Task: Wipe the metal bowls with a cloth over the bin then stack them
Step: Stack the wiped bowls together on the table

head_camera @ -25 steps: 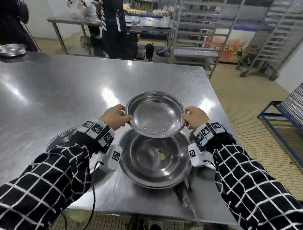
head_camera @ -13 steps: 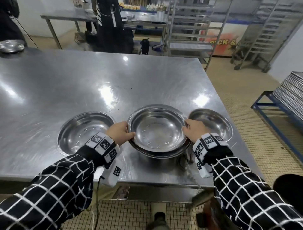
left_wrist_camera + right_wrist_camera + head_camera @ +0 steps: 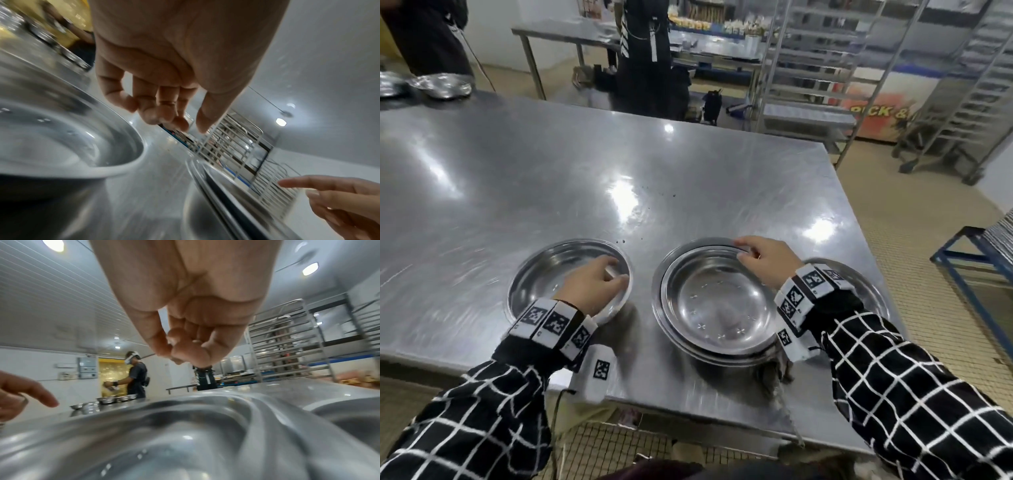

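Nested metal bowls form a stack (image 3: 717, 305) near the table's front edge, seen close up in the right wrist view (image 3: 185, 443). My right hand (image 3: 750, 253) hovers at the stack's far right rim, fingers loosely curled and holding nothing (image 3: 180, 352). A single bowl (image 3: 551, 274) sits to the left, large in the left wrist view (image 3: 61, 138). My left hand (image 3: 613, 274) is over its right rim, fingers hanging loose and empty (image 3: 180, 120). A third bowl (image 3: 869, 291) lies to the right, half hidden by my right wrist. A grey cloth (image 3: 774, 375) pokes out beside the stack.
The steel table (image 3: 551, 171) stretches far and to the left. Small bowls (image 3: 441, 85) stand at its far left corner. People stand behind the table near another table. Tall tray racks (image 3: 808, 68) stand at the back right, and a blue frame (image 3: 962, 267) at the right.
Both hands have let go of the top bowl, which now sits in the stack. My left hand has moved left over the single bowl; my right hand has shifted to the stack's far rim.
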